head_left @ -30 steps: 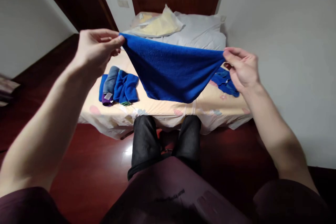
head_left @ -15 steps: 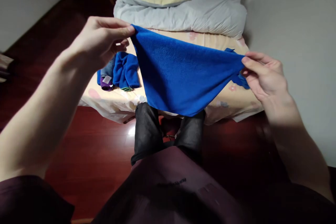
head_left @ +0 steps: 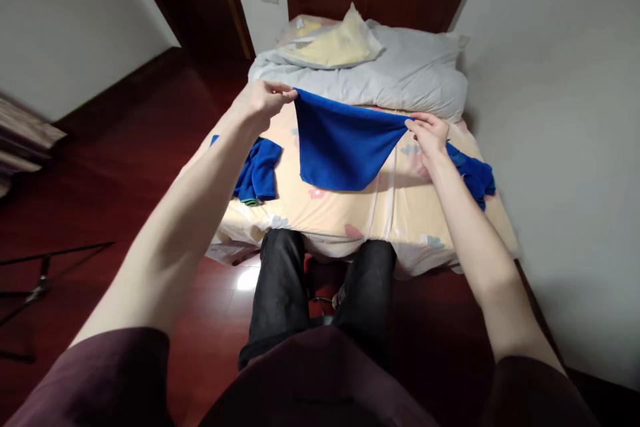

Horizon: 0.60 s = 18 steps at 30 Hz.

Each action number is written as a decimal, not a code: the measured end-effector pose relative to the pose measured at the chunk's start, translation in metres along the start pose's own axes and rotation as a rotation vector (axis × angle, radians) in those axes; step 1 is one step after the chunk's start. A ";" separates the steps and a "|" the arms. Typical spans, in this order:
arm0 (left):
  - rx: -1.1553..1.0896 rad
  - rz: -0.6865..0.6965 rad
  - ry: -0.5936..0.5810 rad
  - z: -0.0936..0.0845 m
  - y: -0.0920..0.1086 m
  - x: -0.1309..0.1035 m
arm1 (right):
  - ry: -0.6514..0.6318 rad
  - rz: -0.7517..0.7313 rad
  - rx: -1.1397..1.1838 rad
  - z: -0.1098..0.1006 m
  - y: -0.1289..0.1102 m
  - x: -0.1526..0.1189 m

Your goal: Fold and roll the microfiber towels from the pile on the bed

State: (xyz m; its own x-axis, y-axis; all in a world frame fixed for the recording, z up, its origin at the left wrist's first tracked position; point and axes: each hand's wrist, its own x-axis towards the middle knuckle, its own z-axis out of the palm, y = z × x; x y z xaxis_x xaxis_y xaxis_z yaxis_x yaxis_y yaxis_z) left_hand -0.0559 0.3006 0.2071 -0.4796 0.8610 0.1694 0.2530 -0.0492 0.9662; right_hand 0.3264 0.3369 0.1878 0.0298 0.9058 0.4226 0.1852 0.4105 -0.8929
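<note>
I note that both arms have stretched farther out over the bed (head_left: pixel 400 207) than half a second ago; the blue towel (head_left: pixel 340 147) now hangs well away from me, above the middle of the patterned sheet, where before it hung close in front of my knees. My left hand (head_left: pixel 267 99) pinches the towel's far-left corner between thumb and fingers. My right hand (head_left: pixel 427 137) pinches the opposite corner the same way. The top edge is drawn fairly taut between the hands, and the rest sags to a rounded point whose lower tip looks to be at or just above the sheet; I cannot tell whether it touches.

I see a pile of blue cloths (head_left: pixel 257 173) with a green edge on the left side of the bed, partly behind my left forearm. A second crumpled blue cloth (head_left: pixel 475 173) lies on the right side, just beyond my right wrist. At the far end lie a grey quilt (head_left: pixel 400 77) and a yellow pillow (head_left: pixel 335 47). No containers are visible to me.
</note>
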 end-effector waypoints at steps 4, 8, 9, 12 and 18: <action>-0.078 0.151 -0.007 -0.012 -0.008 -0.003 | 0.070 -0.083 -0.019 0.006 0.008 -0.004; -0.123 0.189 0.000 -0.024 -0.064 -0.046 | 0.063 -0.029 -0.055 0.003 0.051 -0.056; -0.104 0.165 -0.012 -0.025 -0.086 -0.060 | 0.039 0.012 -0.079 0.003 0.065 -0.076; 0.067 0.081 -0.108 -0.026 -0.155 -0.109 | -0.073 0.197 -0.162 0.003 0.108 -0.145; 0.336 -0.216 -0.402 -0.021 -0.249 -0.203 | -0.299 0.569 -0.226 0.000 0.167 -0.253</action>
State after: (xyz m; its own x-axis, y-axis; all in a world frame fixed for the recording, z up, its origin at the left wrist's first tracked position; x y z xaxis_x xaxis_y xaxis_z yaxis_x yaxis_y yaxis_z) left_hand -0.0396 0.1270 -0.0642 -0.2090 0.9618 -0.1766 0.4696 0.2571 0.8446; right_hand 0.3494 0.1764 -0.0688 -0.0831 0.9776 -0.1932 0.4227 -0.1410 -0.8952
